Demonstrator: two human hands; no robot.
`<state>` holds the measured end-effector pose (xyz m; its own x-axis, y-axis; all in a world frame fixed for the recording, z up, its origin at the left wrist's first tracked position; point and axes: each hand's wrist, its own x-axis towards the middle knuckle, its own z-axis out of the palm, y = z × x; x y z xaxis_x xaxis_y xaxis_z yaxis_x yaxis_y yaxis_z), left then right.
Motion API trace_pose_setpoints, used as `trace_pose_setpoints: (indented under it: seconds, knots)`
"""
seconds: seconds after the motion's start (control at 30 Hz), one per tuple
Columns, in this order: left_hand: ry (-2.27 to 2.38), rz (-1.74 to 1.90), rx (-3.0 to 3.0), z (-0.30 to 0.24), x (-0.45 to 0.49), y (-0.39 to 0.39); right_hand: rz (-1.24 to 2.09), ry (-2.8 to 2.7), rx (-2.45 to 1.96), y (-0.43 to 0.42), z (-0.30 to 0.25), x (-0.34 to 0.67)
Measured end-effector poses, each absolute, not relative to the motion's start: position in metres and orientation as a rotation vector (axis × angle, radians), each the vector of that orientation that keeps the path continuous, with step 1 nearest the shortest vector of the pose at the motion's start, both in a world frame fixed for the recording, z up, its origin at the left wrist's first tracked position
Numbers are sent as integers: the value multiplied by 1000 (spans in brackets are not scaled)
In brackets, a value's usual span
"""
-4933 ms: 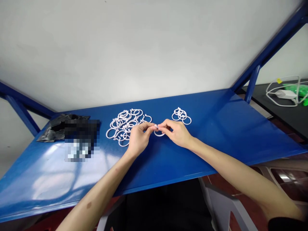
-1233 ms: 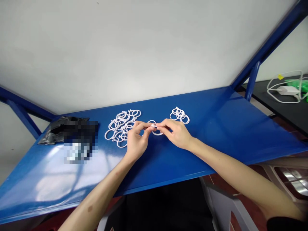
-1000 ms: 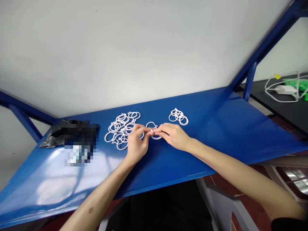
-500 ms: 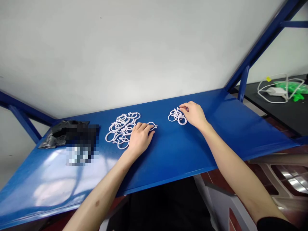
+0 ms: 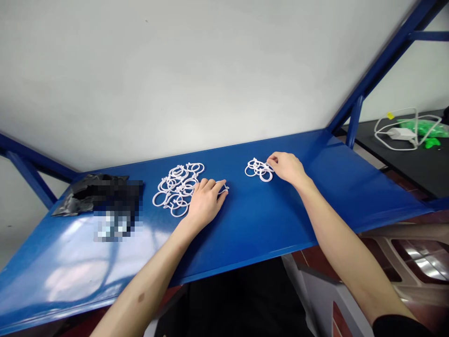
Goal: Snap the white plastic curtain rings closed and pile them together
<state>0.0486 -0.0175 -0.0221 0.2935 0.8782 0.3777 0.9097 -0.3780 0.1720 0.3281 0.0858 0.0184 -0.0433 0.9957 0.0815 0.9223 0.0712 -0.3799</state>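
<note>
White curtain rings with small eyelets lie in two groups. The larger pile (image 5: 175, 186) is just left of my left hand (image 5: 206, 199). That hand rests palm down, its thumb and index finger closed around one separate curtain ring (image 5: 225, 188), mostly hidden beneath the fingers. Farther right lies a smaller pile of curtain rings (image 5: 258, 169), several overlapping. At its right edge my right hand (image 5: 286, 166) is pinched shut on the rim of a ring; the fingertips partly cover the contact.
Both piles lie on a blue tabletop (image 5: 238, 229) against a pale wall. At the left is a black plastic bag (image 5: 82, 194), partly blurred out. Blue frame bars slope at both sides. On a dark table at right are a white cable with a charger (image 5: 401, 134) and green plastic (image 5: 423, 126).
My right hand has moved slightly right and down, from the top of the small pile to its right edge. My left fingers have shifted farther over the single ring.
</note>
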Motion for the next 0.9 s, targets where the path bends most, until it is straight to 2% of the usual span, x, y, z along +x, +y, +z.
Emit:
trace_pose_setpoints:
  seconds: [0.23,0.33,0.43,0.57,0.73,0.9]
  knots:
    - [-1662,-547,-2486,-21,48,-17,224,-1981,-1945,83,22,326]
    - [-1674,-621,-2509,-18,48,-18,86,-1945,-1756,79,24,318]
    - [-1731,-963,-2577,-13,49,-19,167,-1992,-1363,67,21,300]
    - [-1936,-1646,-2681,-5,48,-20,559,-2160,-928,43,13,271]
    - [-2084,-2171,-2652,-3,47,-20,761,-2190,-823,20,3,248]
    - [-2159,-2393,-2515,-3,50,-20,805,-2089,-832,17,0,247]
